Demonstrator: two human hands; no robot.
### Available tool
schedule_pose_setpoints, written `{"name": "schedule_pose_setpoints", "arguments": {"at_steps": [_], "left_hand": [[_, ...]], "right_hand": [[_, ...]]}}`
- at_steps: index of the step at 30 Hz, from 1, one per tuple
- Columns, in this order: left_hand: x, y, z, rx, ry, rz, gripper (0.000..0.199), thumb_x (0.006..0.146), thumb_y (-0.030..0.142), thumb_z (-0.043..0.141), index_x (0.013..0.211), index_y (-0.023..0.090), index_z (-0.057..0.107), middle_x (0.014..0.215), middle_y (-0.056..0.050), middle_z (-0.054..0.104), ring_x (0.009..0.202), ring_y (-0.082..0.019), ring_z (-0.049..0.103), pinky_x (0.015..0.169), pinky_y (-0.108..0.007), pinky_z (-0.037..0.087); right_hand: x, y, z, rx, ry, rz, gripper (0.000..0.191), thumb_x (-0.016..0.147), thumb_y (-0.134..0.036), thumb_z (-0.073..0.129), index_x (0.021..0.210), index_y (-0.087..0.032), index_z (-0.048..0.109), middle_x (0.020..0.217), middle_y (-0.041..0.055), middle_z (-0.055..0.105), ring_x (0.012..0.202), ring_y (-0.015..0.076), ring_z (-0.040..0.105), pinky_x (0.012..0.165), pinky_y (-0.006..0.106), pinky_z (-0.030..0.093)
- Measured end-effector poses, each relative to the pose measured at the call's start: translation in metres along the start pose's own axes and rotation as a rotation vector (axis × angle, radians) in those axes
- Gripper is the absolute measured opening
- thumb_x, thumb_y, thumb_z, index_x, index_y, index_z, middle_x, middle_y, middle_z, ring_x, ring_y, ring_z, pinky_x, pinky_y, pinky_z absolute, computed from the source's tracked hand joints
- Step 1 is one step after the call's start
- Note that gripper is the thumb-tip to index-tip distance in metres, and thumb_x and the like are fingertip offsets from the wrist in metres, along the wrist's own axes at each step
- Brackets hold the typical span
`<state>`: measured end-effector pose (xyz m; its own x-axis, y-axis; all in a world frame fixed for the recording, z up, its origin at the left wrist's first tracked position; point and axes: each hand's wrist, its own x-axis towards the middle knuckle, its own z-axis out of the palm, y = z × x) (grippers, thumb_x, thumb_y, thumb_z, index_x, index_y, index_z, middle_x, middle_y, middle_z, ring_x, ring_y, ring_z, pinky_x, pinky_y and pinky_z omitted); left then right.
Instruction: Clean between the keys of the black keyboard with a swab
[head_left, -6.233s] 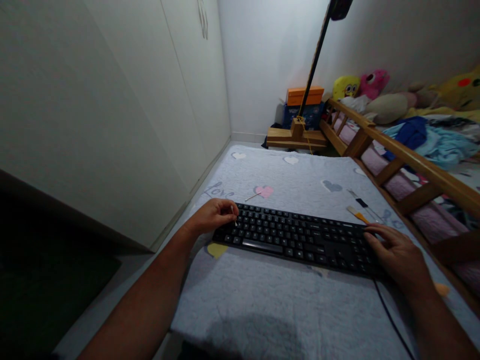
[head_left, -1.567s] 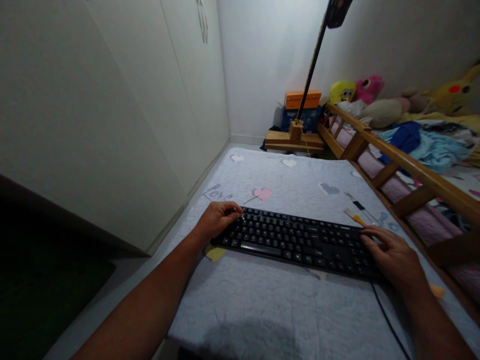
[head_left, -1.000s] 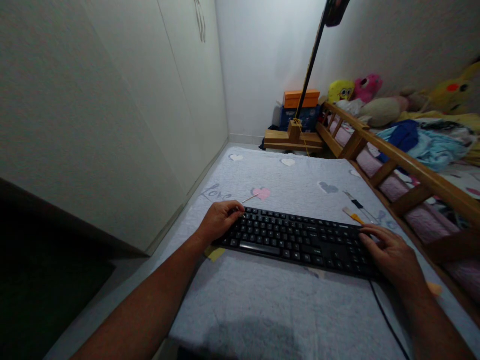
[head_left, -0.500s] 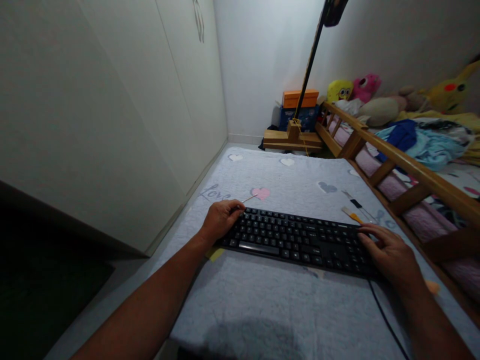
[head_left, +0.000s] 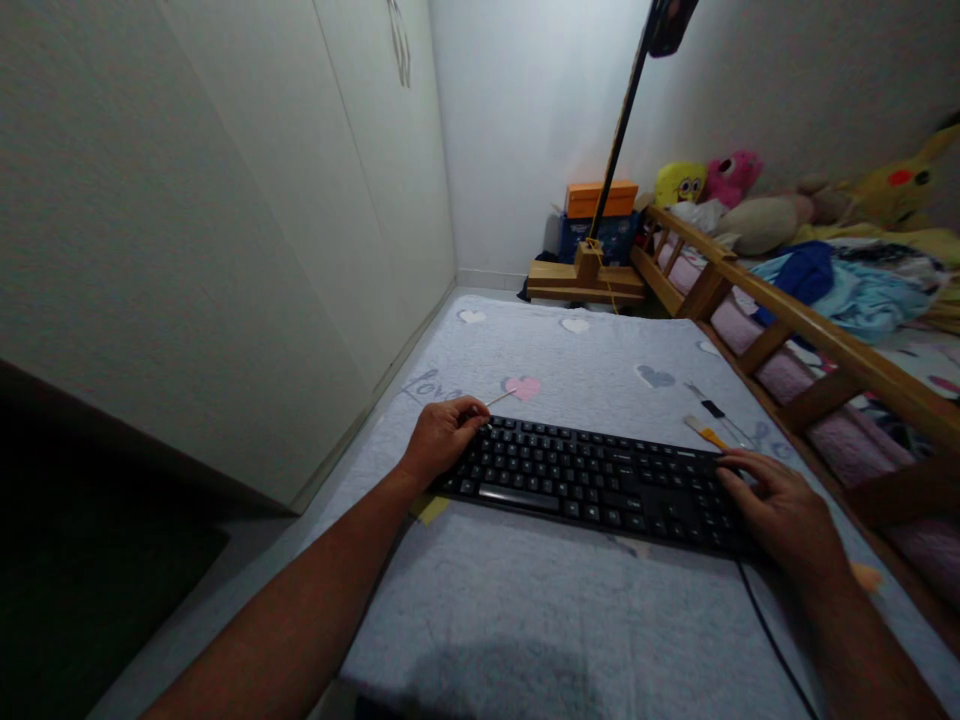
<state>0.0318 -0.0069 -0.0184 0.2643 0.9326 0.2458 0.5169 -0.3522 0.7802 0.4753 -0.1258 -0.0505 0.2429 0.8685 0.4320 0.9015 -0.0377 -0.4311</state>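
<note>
A black keyboard (head_left: 555, 470) lies on a grey-blue cloth (head_left: 510, 600) printed with hearts. My left hand (head_left: 444, 438) is at its upper left corner, thumb and forefinger pinched on a thin white stick (head_left: 501, 397) that looks like a cotton swab. The stick's outer end points over a pink heart; its inner part is mostly hidden by my fingers. At the right end of the keyboard, my right hand (head_left: 780, 510) grips the edge, thumb on top, the other fingers along the far side and partly hidden. A black cable (head_left: 772, 635) runs from the keyboard toward me.
Beyond the keyboard's right half lie a small brush (head_left: 703, 432) with a yellow handle and a slim tool (head_left: 712, 408) with a black band. Something yellow (head_left: 430, 509) pokes out under the left end. A white cabinet (head_left: 300, 250) borders the left, a wooden bed rail (head_left: 832, 320) the right.
Almost nothing differs. The view has shifted very slightly, and both hands keep their places on the keyboard and the stick.
</note>
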Motion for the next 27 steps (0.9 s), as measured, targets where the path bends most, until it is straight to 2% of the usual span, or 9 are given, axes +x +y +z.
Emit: {"name": "schedule_pose_setpoints", "arguments": {"at_steps": [8, 16, 27], "left_hand": [[0.001, 0.001, 0.0, -0.009, -0.004, -0.003, 0.014, 0.083, 0.027, 0.06, 0.081, 0.019, 0.072, 0.073, 0.0, 0.071, 0.07, -0.015, 0.063, 0.07, -0.026, 0.047], [0.004, 0.004, 0.005, -0.033, -0.055, -0.004, 0.012, 0.085, 0.025, 0.06, 0.084, 0.019, 0.071, 0.074, 0.001, 0.071, 0.07, -0.015, 0.065, 0.068, -0.025, 0.047], [0.005, 0.016, 0.007, 0.094, -0.092, 0.078, 0.012, 0.085, 0.02, 0.06, 0.084, 0.02, 0.072, 0.082, 0.0, 0.075, 0.079, -0.017, 0.068, 0.079, -0.027, 0.049]], "right_hand": [[0.0, 0.002, 0.001, -0.003, 0.003, -0.005, 0.035, 0.081, -0.055, 0.054, 0.09, -0.026, 0.07, 0.108, 0.0079, 0.073, 0.106, 0.032, 0.065, 0.099, 0.051, 0.046], [0.001, 0.0, 0.0, -0.002, -0.001, 0.005, 0.035, 0.08, -0.055, 0.054, 0.09, -0.026, 0.07, 0.108, 0.0081, 0.073, 0.104, 0.0318, 0.065, 0.095, 0.05, 0.047], [0.0, 0.0, 0.0, 0.008, -0.005, 0.02, 0.035, 0.082, -0.055, 0.054, 0.09, -0.025, 0.07, 0.108, 0.0085, 0.073, 0.105, 0.0323, 0.065, 0.097, 0.051, 0.047]]}}
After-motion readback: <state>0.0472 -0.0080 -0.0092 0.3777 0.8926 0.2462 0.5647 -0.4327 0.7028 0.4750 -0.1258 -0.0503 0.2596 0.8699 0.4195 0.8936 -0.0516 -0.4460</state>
